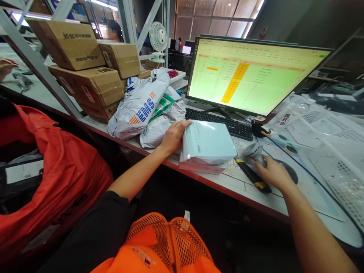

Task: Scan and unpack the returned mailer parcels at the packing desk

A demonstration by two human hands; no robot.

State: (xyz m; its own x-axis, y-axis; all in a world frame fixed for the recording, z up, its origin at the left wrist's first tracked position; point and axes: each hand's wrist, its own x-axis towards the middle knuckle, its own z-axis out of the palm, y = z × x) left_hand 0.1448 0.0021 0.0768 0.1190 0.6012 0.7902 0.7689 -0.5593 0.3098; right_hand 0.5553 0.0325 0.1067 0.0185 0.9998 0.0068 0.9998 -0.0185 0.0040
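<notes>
My left hand grips the left edge of a pale blue parcel that lies on top of a pinkish flat parcel on the desk. My right hand is closed round the handle of a grey barcode scanner, just right of the blue parcel. A black and yellow utility knife lies on the desk under that hand. The monitor behind shows a green and yellow spreadsheet, with a black keyboard in front of it.
Grey mailer bags and stacked cardboard boxes crowd the desk's left. A red sack stands open at far left. Tape rolls and white plastic trays lie to the right. Another person is behind the shelving, near a small fan.
</notes>
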